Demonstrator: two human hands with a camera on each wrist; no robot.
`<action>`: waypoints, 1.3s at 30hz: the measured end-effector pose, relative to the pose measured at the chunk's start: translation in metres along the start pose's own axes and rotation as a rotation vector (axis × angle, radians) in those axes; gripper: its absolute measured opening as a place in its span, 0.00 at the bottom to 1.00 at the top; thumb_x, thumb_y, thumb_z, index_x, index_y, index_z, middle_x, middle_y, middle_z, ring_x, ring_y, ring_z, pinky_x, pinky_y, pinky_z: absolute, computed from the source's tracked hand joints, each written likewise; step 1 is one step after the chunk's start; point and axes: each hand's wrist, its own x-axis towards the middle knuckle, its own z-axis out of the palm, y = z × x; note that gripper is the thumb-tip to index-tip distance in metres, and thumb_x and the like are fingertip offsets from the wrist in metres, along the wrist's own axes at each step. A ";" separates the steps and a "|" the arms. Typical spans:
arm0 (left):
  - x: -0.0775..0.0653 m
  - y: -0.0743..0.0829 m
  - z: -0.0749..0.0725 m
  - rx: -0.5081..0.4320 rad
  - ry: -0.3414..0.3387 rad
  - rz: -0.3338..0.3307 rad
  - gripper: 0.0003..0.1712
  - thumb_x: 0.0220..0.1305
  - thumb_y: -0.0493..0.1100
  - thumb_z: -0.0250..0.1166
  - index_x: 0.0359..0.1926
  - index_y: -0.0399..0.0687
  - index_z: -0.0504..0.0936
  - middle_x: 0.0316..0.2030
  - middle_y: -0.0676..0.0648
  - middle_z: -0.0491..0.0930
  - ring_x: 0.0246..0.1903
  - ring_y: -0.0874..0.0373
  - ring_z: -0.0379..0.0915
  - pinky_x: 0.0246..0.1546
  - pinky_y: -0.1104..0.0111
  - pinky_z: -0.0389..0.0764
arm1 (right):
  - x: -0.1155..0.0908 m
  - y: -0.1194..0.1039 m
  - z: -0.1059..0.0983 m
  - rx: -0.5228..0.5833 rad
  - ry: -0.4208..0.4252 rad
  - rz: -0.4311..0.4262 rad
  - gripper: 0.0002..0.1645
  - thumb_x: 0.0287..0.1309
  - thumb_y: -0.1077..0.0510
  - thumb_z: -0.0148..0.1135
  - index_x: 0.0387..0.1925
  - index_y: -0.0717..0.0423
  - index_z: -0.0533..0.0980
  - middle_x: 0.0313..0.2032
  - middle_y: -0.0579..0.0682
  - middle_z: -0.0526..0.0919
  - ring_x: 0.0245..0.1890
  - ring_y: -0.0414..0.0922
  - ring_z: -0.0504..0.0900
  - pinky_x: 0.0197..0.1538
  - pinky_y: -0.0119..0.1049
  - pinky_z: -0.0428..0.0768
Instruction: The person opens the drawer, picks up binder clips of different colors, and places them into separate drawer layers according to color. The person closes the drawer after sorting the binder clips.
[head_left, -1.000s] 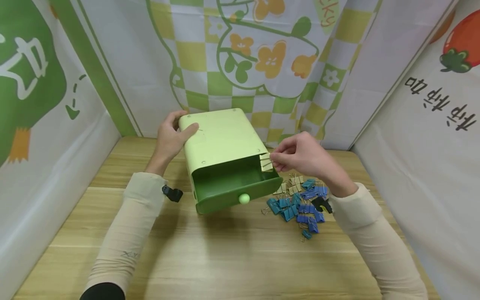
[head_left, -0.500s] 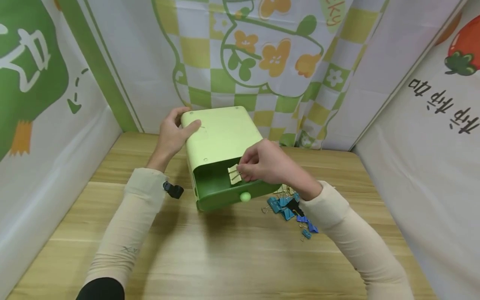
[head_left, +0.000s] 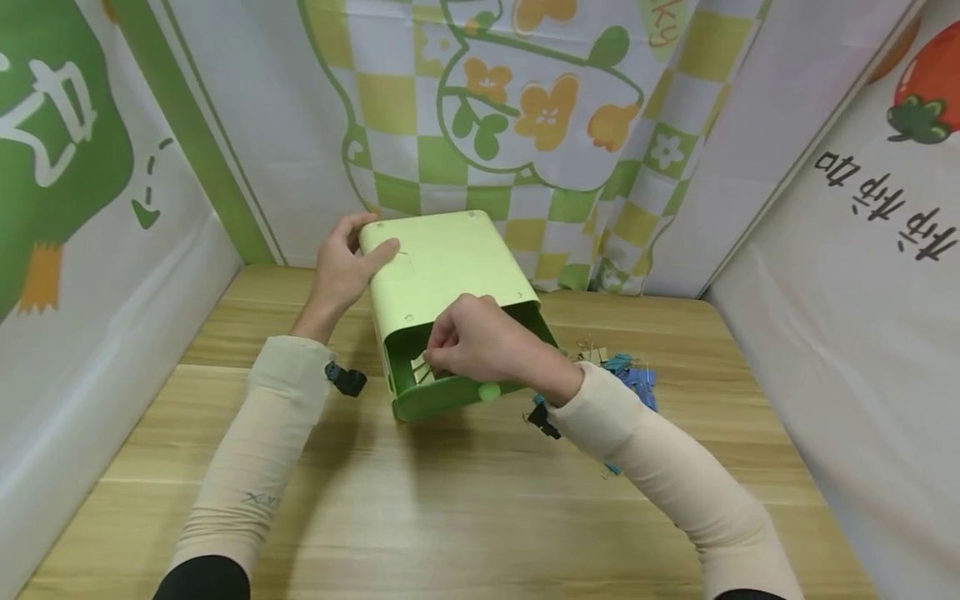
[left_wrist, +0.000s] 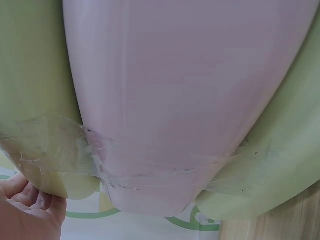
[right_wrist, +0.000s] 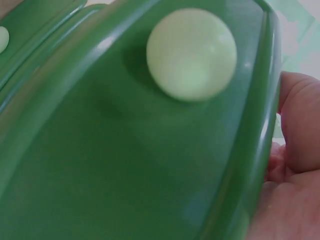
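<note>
A light green drawer box (head_left: 442, 267) stands at an angle on the table, its upper dark green drawer (head_left: 431, 406) pulled partly out. With the thumb on top, my left hand (head_left: 339, 271) grips the box's back left corner. My right hand (head_left: 480, 337) reaches over the drawer front and pinches pale yellow binder clips (head_left: 422, 368) inside the drawer, near its left end; how many is unclear. In the right wrist view, the drawer's round pale knob (right_wrist: 191, 54) is close, and the clips are hidden. The left wrist view shows a pink panel (left_wrist: 175, 100) with clear tape across it.
Blue binder clips (head_left: 642, 383) and teal ones (head_left: 618, 362) lie in a pile right of the box, partly covered by my right forearm. A patterned curtain (head_left: 420, 183) hangs behind the wooden table (head_left: 420, 517). Below the opened drawer is another drawer (right_wrist: 37, 37).
My right hand has carried the yellow clips leftward from the drawer's right corner and down into its left part. My left hand stays on the box, which has hardly moved.
</note>
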 end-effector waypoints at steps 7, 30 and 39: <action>0.000 -0.001 0.000 0.004 0.006 0.006 0.43 0.69 0.55 0.70 0.76 0.41 0.66 0.75 0.41 0.70 0.74 0.48 0.68 0.73 0.53 0.73 | 0.007 -0.004 0.009 -0.016 -0.023 -0.005 0.10 0.67 0.62 0.68 0.30 0.51 0.90 0.23 0.41 0.89 0.23 0.37 0.84 0.34 0.29 0.82; 0.001 0.000 0.003 -0.002 0.019 0.020 0.40 0.70 0.51 0.70 0.75 0.39 0.67 0.72 0.38 0.71 0.70 0.47 0.70 0.71 0.55 0.77 | -0.023 0.010 -0.036 -0.098 0.016 0.030 0.15 0.71 0.49 0.67 0.31 0.50 0.91 0.26 0.44 0.91 0.25 0.39 0.84 0.37 0.34 0.79; 0.000 0.001 0.002 -0.005 0.026 0.021 0.40 0.69 0.51 0.71 0.74 0.38 0.68 0.72 0.38 0.72 0.70 0.47 0.71 0.71 0.55 0.76 | -0.054 0.026 -0.081 -0.048 0.082 0.069 0.10 0.71 0.49 0.69 0.42 0.49 0.90 0.34 0.47 0.93 0.35 0.45 0.91 0.38 0.38 0.85</action>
